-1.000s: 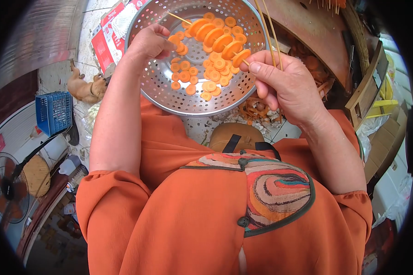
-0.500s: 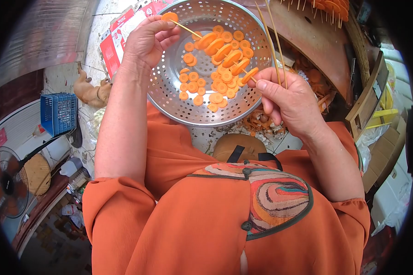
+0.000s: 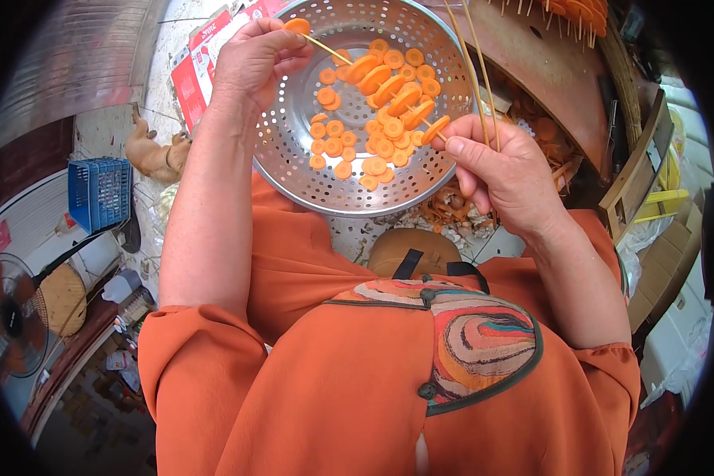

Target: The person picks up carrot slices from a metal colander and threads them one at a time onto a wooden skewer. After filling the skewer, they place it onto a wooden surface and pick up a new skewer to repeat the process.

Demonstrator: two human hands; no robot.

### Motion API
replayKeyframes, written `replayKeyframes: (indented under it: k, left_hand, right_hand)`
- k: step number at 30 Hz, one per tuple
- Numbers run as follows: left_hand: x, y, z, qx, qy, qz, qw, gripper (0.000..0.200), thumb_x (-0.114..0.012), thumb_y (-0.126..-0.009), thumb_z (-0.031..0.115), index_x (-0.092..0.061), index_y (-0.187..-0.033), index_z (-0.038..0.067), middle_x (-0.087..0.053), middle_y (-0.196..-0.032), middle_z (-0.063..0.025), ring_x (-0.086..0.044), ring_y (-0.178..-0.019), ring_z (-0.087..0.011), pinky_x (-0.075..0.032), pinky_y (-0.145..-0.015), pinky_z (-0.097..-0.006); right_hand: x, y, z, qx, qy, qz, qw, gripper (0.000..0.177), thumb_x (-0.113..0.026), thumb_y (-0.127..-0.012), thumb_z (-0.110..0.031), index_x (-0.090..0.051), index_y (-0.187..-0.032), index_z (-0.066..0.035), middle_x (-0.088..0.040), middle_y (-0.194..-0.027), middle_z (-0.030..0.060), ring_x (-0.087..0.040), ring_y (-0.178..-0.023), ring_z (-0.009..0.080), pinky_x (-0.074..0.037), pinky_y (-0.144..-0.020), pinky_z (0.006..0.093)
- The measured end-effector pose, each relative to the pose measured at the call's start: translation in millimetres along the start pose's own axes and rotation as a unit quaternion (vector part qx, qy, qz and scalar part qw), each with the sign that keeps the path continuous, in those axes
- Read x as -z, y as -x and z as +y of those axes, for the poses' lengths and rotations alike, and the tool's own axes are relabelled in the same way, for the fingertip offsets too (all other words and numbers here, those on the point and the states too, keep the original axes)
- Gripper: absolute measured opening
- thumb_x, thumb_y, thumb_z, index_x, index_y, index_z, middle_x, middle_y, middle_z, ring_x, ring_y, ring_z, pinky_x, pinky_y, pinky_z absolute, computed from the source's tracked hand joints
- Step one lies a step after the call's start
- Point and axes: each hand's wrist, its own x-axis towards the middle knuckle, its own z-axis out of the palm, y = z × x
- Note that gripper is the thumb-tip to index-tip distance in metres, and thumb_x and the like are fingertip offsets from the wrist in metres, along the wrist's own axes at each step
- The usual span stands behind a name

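Note:
A wooden skewer threaded with several carrot slices [image 3: 404, 100] slants over a perforated metal colander [image 3: 293, 182]. My left hand [image 3: 254, 62] pinches a carrot slice [image 3: 297, 26] at the skewer's upper left end. At its lower right end, my right hand [image 3: 500, 168] grips the skewer between thumb and fingers. Two bare sticks [image 3: 476, 67] also stand up from my right hand. Loose carrot slices [image 3: 335, 128] lie in the bottom of the colander, below the skewer.
More skewered carrot slices [image 3: 577, 16] rest at the top right. Peelings [image 3: 452, 208] lie beside the colander. A dog [image 3: 155, 155] lies on the floor at left, near a blue crate [image 3: 99, 194] and a fan [image 3: 12, 316]. Red and white cardboard [image 3: 192, 83] lies behind my left hand.
Both hands and the skewer have barely moved, shifting slightly to the right and down. My left fingers still hold the slice at the skewer's end.

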Motion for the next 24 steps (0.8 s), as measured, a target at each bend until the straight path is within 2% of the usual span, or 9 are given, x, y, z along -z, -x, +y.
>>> replayKeyframes:
  k: [4, 6, 7, 9, 22, 24]
  left_hand:
    - [-11.6, 7.2, -0.1, -0.017, -0.021, -0.021, 0.999, 0.011, -0.06, -0.082, 0.0, -0.055, -0.085, 0.008, -0.065, -0.092, -0.0082, -0.066, -0.082, -0.0197, -0.055, -0.073, -0.0302]
    - [-20.7, 11.4, -0.3, -0.019, 0.033, -0.057, 0.998, 0.007, -0.062, -0.08, 0.001, -0.058, -0.084, 0.006, -0.067, -0.084, -0.0085, -0.067, -0.073, -0.0165, -0.057, -0.07, -0.0284]
    - [-25.9, 13.4, -2.1, -0.019, 0.033, -0.058, 0.998, 0.007, -0.062, -0.08, 0.001, -0.058, -0.084, 0.006, -0.067, -0.084, -0.0085, -0.067, -0.073, -0.0165, -0.057, -0.07, -0.0284]
    - [-36.3, 18.0, -6.0, 0.001, 0.042, -0.124, 0.991, 0.006, -0.056, -0.084, 0.006, -0.057, -0.09, 0.007, -0.067, -0.091, -0.0082, -0.067, -0.08, -0.0195, -0.055, -0.076, -0.0315]
    - [-47.4, 22.5, -5.5, -0.014, 0.004, -0.126, 0.992, 0.008, -0.056, -0.085, 0.008, -0.058, -0.092, 0.004, -0.068, -0.089, -0.0103, -0.068, -0.081, -0.0197, -0.055, -0.076, -0.0318]
    - [-45.2, 19.7, -5.3, 0.0, 0.043, -0.142, 0.989, 0.008, -0.058, -0.083, 0.007, -0.058, -0.091, 0.005, -0.067, -0.088, -0.0095, -0.068, -0.081, -0.019, -0.055, -0.076, -0.0311]
  right_hand:
    - [-0.6, 2.1, -1.1, -0.002, -0.01, 0.0, 1.0, 0.016, -0.058, -0.093, -0.018, -0.059, -0.088, -0.004, -0.053, -0.059, -0.0021, -0.042, -0.041, 0.0018, -0.032, -0.037, 0.0168]
    - [-1.3, 2.1, -1.1, 0.001, -0.022, -0.001, 1.0, 0.016, -0.058, -0.093, -0.019, -0.059, -0.088, -0.004, -0.053, -0.059, -0.0021, -0.041, -0.04, 0.0019, -0.032, -0.037, 0.0169]
    - [-1.6, 2.2, -1.1, 0.004, -0.034, -0.002, 0.999, 0.016, -0.058, -0.093, -0.019, -0.059, -0.088, -0.004, -0.053, -0.059, -0.0021, -0.041, -0.04, 0.002, -0.032, -0.037, 0.0169]
    - [-1.7, -1.6, -1.8, 0.006, -0.041, 0.002, 0.999, 0.016, -0.059, -0.093, -0.019, -0.058, -0.088, -0.004, -0.053, -0.059, -0.0021, -0.041, -0.04, 0.002, -0.032, -0.037, 0.0169]
    - [0.4, -1.1, 1.3, 0.007, -0.054, 0.016, 0.998, 0.017, -0.061, -0.092, -0.02, -0.058, -0.088, -0.003, -0.053, -0.058, -0.0018, -0.041, -0.04, 0.0024, -0.031, -0.037, 0.017]
    - [1.2, -3.5, 0.0, 0.011, -0.061, 0.023, 0.998, 0.017, -0.061, -0.092, -0.02, -0.058, -0.089, -0.003, -0.053, -0.058, -0.0018, -0.041, -0.039, 0.0025, -0.031, -0.036, 0.017]
